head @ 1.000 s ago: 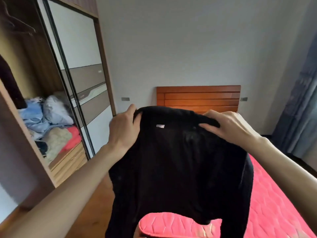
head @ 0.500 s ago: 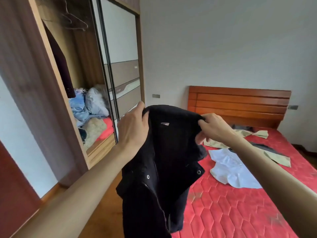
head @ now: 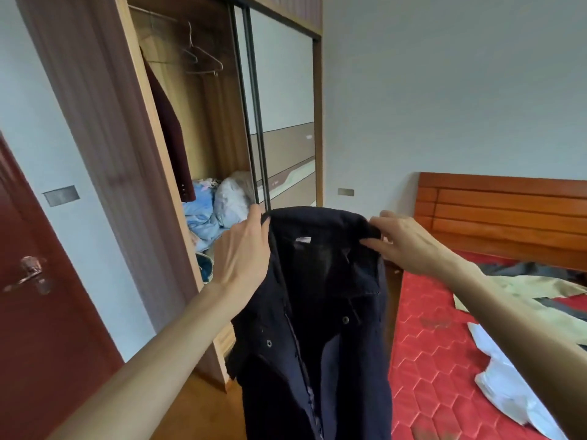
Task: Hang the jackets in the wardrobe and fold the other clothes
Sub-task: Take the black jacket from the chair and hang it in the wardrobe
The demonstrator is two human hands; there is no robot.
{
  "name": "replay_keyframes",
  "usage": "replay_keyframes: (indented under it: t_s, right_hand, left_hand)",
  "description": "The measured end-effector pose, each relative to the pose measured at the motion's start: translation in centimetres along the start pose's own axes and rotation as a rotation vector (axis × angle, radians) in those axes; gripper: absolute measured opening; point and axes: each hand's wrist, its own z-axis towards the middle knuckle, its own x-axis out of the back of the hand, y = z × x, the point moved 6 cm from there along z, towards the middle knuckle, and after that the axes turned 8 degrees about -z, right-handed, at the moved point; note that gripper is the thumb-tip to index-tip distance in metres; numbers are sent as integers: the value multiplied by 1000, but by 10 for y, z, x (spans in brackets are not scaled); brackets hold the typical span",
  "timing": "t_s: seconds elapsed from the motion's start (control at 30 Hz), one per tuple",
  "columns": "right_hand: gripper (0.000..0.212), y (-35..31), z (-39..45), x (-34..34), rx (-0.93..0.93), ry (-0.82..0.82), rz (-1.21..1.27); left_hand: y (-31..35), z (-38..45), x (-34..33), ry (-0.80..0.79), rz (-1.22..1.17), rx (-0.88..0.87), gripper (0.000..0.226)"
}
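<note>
you hold the dark navy snap-front jacket (head: 320, 312) up by its collar, your left hand (head: 243, 258) gripping one end and your right hand (head: 403, 241) pinching the other, so it hangs open and straight between the red quilted bed (head: 438, 354) and the open wooden wardrobe (head: 190, 128), likely ready for one of the bare wire hangers (head: 203, 58) on the rail.
</note>
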Motion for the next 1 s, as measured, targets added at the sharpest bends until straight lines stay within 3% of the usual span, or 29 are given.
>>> replay_keyframes:
  t_s: [0.13, 0.37, 0.73, 1.0]
  right_hand:
    - [26, 10, 48, -27, -15, 28, 186]
    - [23, 34, 130, -98, -275, 26, 459]
    - [58, 19, 264, -164, -239, 255, 295]
    - [46, 24, 357, -190, -290, 349, 292]
  left_hand:
    - [-35, 27, -23, 44, -145, 81, 18]
    - [-104, 71, -66, 59, -313, 227, 38]
    - [-229, 162, -142, 40, -463, 283, 37]
    - [-293, 238, -187, 34, -716, 282, 45]
